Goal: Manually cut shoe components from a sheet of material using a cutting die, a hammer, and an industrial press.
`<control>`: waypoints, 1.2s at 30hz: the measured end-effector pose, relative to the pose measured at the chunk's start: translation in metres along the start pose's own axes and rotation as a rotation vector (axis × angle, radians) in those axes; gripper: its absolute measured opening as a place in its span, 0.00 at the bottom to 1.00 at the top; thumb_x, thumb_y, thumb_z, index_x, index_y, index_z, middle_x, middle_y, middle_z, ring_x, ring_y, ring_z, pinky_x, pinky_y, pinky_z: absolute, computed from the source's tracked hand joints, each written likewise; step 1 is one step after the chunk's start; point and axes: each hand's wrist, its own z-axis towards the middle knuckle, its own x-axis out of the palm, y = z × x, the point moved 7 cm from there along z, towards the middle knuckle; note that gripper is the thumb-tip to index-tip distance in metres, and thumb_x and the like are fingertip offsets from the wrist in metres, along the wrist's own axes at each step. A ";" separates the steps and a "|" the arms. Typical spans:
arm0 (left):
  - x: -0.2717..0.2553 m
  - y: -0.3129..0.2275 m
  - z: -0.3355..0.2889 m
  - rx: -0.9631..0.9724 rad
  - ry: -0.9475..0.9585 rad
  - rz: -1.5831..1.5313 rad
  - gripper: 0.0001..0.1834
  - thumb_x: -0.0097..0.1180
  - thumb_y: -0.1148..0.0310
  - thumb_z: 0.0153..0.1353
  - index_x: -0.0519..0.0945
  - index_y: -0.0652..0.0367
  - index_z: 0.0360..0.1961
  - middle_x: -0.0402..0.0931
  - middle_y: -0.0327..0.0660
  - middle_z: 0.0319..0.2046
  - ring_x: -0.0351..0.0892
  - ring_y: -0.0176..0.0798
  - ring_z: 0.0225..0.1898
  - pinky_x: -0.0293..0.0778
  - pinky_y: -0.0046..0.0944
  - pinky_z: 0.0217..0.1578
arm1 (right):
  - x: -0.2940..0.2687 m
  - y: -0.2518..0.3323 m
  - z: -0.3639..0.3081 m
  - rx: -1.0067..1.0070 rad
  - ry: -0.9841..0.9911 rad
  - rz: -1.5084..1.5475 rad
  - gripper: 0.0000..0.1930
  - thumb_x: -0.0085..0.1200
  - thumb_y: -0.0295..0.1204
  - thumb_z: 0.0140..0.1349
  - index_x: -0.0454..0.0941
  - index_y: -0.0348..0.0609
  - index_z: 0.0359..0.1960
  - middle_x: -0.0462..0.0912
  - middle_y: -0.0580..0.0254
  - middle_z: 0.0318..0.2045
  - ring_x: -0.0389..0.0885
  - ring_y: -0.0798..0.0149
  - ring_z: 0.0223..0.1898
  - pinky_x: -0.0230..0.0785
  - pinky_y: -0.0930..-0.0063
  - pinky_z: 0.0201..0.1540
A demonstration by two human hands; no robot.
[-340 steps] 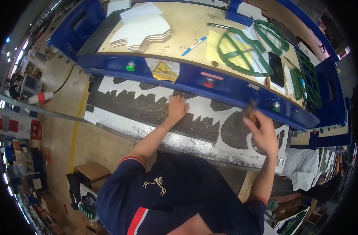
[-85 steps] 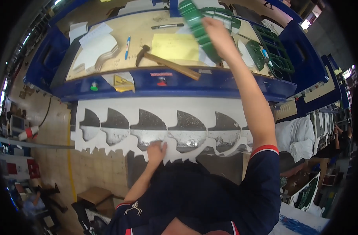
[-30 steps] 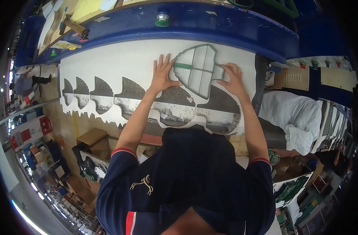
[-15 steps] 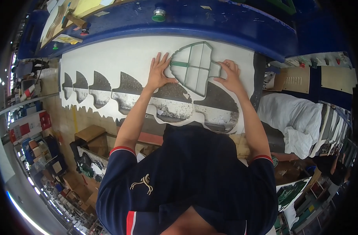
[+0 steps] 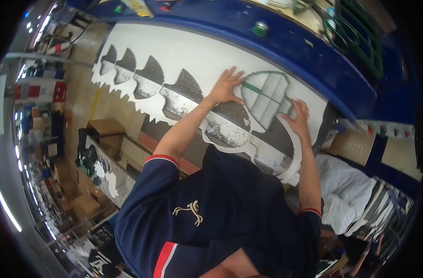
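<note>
Two grips flank the green frame (image 5: 262,93), which lies on the white sheet (image 5: 174,41) between them. The left hand (image 5: 226,86) is spread against its curved side; the right hand (image 5: 298,116) pinches its tab between thumb and fingers. An uneven push from either grip could twist the frame over the hole (image 5: 232,111) below the left thumb. Tab points toward the right grip; the long axis, though the lens bends it, seems to run between the grips, tip nearward.

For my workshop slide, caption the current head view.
The left hand and right hand flank a green frame on a white sheet with cut-out openings.
</note>
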 end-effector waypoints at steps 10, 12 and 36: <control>-0.025 0.001 -0.013 -0.120 -0.038 -0.254 0.50 0.69 0.42 0.49 0.65 0.53 0.69 0.53 0.53 0.72 0.47 0.58 0.74 0.49 0.53 0.72 | -0.004 0.010 0.002 0.034 0.054 -0.034 0.37 0.72 0.32 0.47 0.70 0.51 0.62 0.65 0.54 0.59 0.62 0.48 0.63 0.51 0.55 0.66; -0.023 0.010 -0.034 -0.246 -0.064 -0.373 0.44 0.64 0.48 0.58 0.63 0.61 0.69 0.51 0.61 0.71 0.46 0.60 0.74 0.50 0.50 0.72 | -0.001 0.014 0.005 0.025 0.049 -0.039 0.38 0.73 0.32 0.46 0.70 0.52 0.62 0.64 0.55 0.60 0.61 0.48 0.63 0.51 0.55 0.66; -0.150 0.215 -0.083 -0.885 -0.231 -0.074 0.35 0.59 0.55 0.59 0.66 0.57 0.66 0.58 0.61 0.68 0.71 0.58 0.60 0.74 0.52 0.56 | 0.002 0.008 0.007 0.162 0.161 -0.112 0.44 0.74 0.23 0.39 0.66 0.48 0.62 0.64 0.51 0.60 0.59 0.45 0.64 0.52 0.54 0.67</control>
